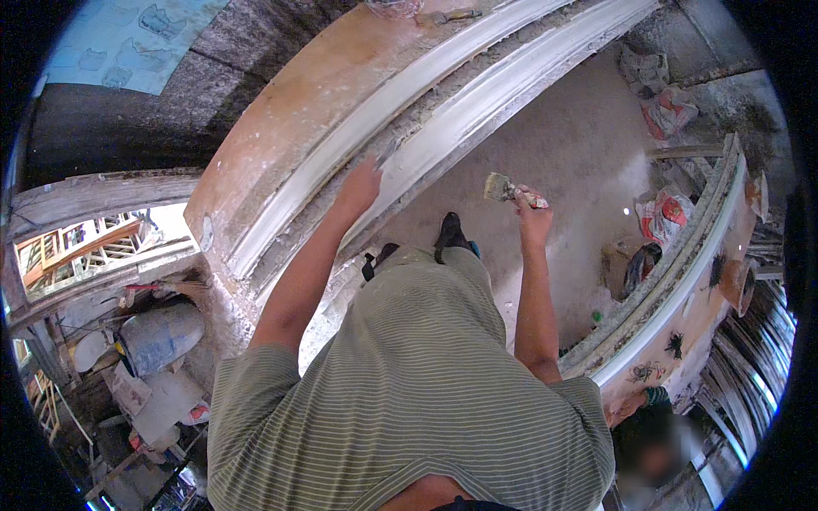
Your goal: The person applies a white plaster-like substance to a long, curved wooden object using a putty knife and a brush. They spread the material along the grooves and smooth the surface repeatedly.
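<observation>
In my right hand [533, 209] is a paintbrush [503, 186] with pale, worn bristles pointing left, held above the floor with the fingers wrapped around its handle. My left hand [363, 185] reaches over the long bench with white moulded strips [443, 128], at the rough grey groove between them. Its fingers look closed; a thin greyish shape [391, 152] extends past them, too blurred to name. Beyond the groove lies the bench's brown, white-spotted top [290, 111].
At right stands a second bench with a white edge [648, 336]; another person's hand [629, 407] rests by it. Crumpled red-and-white bags [666, 215] and a cardboard box [618, 268] lie on the floor. A brush-like tool [456, 15] sits at the bench's far end. Clutter including a plastic container [162, 336] stands at left.
</observation>
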A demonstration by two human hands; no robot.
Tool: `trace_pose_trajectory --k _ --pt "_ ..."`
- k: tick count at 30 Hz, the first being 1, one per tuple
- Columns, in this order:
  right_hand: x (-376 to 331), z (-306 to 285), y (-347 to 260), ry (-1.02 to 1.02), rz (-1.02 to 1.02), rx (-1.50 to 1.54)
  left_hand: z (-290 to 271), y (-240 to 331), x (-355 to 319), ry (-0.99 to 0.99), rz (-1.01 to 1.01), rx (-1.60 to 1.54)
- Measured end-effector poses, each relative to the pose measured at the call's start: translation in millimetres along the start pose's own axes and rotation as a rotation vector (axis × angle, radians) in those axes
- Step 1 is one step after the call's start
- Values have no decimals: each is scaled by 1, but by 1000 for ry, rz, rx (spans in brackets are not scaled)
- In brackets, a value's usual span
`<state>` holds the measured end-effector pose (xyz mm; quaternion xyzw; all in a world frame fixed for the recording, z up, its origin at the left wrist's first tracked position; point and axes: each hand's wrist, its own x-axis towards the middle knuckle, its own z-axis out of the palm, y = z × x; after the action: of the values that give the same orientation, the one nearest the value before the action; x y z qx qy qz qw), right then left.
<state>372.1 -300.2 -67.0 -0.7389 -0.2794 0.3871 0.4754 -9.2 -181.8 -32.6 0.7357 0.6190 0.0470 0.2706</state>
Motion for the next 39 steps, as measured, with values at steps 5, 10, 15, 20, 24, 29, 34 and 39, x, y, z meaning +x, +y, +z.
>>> trace_pose_trajectory --k 5,10,15,20,24,29,34,39 --pt "10 8 0 -18 7 -44 -2 -11 -24 70 23 1" --pt "12 23 -17 -61 -95 -8 10 54 49 5 -83 -139" --pt "15 33 -34 -95 -23 68 3 49 63 191 64 -209" --pt "-10 46 -75 -97 -77 42 -31 15 -11 138 -328 -569" --pt "-31 91 -92 -190 -213 92 -45 3 -73 176 -555 -789" --pt "-33 171 -118 -453 -416 -44 -32 -13 -116 238 -629 -967" --pt "79 198 -97 -219 -526 -453 -21 -1 -86 225 -528 -936" --pt "90 144 -150 -11 -553 -211 -25 33 -48 151 -416 -735"
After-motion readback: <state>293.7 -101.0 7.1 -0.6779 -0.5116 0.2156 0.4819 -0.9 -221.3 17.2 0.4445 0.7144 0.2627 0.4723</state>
